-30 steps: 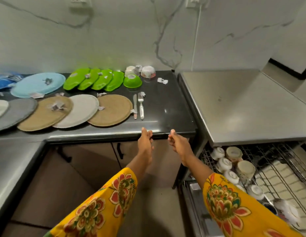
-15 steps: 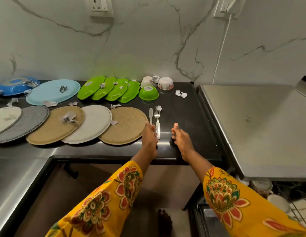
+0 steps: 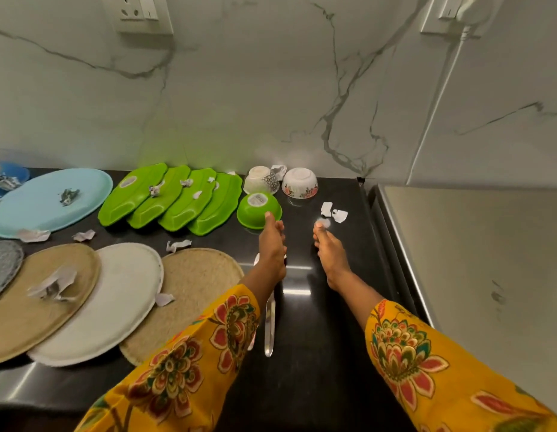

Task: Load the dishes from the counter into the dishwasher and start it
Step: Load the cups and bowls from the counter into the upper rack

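At the far left edge a blue dish (image 3: 9, 177) peeks in, with a large pale blue plate (image 3: 49, 202) beside it, both on the dark surface (image 3: 317, 353). Below them, at lower left, a grey mat (image 3: 3, 263), a tan plate (image 3: 37, 304), a white plate (image 3: 105, 300) and a woven mat (image 3: 193, 294) overlap in a row, with paper scraps (image 3: 52, 285) strewn on and around them. In the middle of the frame four green trays (image 3: 174, 199) lie overlapping and upside down. Right of them sits an upturned green bowl (image 3: 258, 208), and behind it, by the marble wall, a tipped cup (image 3: 258, 179) and an upturned floral bowl (image 3: 300, 182). The left hand (image 3: 272, 247) reaches to the green bowl, its fingers extended, a fingertip touching the bowl's near side; no grip is visible. Under that wrist lies cutlery (image 3: 269, 325), partly hidden. The right hand (image 3: 328, 254) stretches forward with straight fingers, its tip at a blurred white scrap; whether it pinches the scrap I cannot tell. More torn scraps (image 3: 334, 213) lie just beyond. At right is a steel worktop (image 3: 473, 260).
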Demonstrator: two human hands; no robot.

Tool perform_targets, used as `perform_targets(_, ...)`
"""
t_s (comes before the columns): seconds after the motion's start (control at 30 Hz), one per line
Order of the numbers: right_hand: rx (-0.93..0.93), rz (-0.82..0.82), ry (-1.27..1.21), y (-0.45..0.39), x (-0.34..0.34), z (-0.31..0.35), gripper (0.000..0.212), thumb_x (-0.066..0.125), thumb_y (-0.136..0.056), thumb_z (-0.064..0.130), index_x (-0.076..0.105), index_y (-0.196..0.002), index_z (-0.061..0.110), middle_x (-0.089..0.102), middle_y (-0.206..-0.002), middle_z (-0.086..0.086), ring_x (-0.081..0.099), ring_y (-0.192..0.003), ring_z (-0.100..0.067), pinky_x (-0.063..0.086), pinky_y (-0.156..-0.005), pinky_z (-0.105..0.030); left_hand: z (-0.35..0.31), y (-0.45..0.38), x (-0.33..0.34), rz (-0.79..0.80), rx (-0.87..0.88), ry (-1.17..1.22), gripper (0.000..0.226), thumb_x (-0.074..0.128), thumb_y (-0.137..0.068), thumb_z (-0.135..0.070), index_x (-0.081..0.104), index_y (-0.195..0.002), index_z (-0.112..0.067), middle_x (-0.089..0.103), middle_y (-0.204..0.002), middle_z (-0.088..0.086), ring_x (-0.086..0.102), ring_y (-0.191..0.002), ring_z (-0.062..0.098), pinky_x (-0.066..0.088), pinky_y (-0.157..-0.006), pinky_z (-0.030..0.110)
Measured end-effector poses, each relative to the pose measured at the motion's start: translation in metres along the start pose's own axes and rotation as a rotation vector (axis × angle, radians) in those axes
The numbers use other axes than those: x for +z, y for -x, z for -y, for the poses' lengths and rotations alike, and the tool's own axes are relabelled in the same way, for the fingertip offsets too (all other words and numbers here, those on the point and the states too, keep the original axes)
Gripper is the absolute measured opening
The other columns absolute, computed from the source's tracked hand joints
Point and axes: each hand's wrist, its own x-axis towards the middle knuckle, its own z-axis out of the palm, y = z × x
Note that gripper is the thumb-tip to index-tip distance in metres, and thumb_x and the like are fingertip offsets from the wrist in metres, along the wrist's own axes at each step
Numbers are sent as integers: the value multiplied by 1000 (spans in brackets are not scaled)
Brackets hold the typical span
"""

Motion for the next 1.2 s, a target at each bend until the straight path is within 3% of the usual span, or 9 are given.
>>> perform_targets(0.17, -22, 54, -9, -49, 1, 12, 51, 38, -96, 51, 50, -135, 19, 51, -139, -2, 44, -129, -19, 32, -112, -37, -8, -56, 27, -19, 8, 2, 63, 26, -99, -53, 38, -142, -9, 39, -148, 2, 32, -139, 20, 24, -110, 32)
perform_targets(0.33, -83, 63, 4, -97, 7, 26, 47, 38, -100, 38, 40, -141, 16, 44, -144, -1, 36, -135, -16, 25, -102, -22, -21, -93, 49, 4, 22, -9, 59, 23, -100, -49, 39, -142, -11, 40, -144, -3, 33, -133, 11, 25, -103, 25)
perform_targets(0.5, -101, 39, 24, -140, 17, 35, 52, 40, -98, 41, 34, -144, 18, 36, -147, -5, 33, -137, -20, 25, -114, -35, -31, -122, 69, 25, 93, 32, 48, 22, -103, -40, 46, -135, -13, 51, -123, -4, 43, -111, 4, 29, -92, 21)
perform_targets(0.7, -31, -4, 38, -184, 25, 42, 78, 35, -83, 65, 29, -147, 21, 33, -150, -8, 31, -138, -27, 27, -113, -49, -38, -156, 77, 21, 93, 3, 49, 23, -103, -37, 48, -134, -9, 58, -124, 6, 54, -113, 18, 41, -97, 27)
perform_targets(0.77, 8, -17, 62, -192, 26, 41, 75, 32, -74, 72, 45, -134, 28, 46, -141, -6, 38, -132, -30, 31, -110, -51, -39, -162, 79, -2, 84, 13, 49, 24, -102, -40, 49, -133, -11, 58, -120, 3, 54, -111, 16, 40, -95, 26)
perform_targets(0.83, 2, -21, 78, -192, 27, 40, 58, 31, -72, 68, 56, -110, 31, 57, -126, -5, 46, -120, -31, 36, -105, -50, -29, -176, 80, -14, 78, 53, 65, 36, -91, -62, 55, -128, -13, 61, -123, 4, 58, -113, 19, 43, -103, 34)
perform_targets(0.9, -2, -42, 80, -182, 27, 46, 45, 34, -79, 58, 57, -107, 30, 58, -122, -7, 48, -116, -31, 37, -104, -49, 9, -219, 77, -20, 63, 97, 91, 49, -62, -84, 60, -123, -18, 63, -123, 7, 61, -112, 24, 44, -103, 44)
perform_targets(1.07, 12, -68, 68, -161, 24, 46, 53, 42, -91, 45, 44, -137, 20, 47, -140, -8, 42, -129, -30, 32, -109, -47, 15, -203, 78, -76, 69, 109, 88, 47, -56, -78, 59, -122, -21, 62, -122, 7, 63, -108, 25, 49, -97, 46)
perform_targets(1.2, -2, -70, 39, -130, 17, 46, 45, 46, -89, 42, 55, -123, 15, 58, -125, -8, 52, -116, -27, 41, -101, -45, 22, -188, 68, -109, 78, 85, 85, 44, -55, -83, 62, -116, -26, 63, -120, 7, 63, -106, 27, 49, -96, 48)
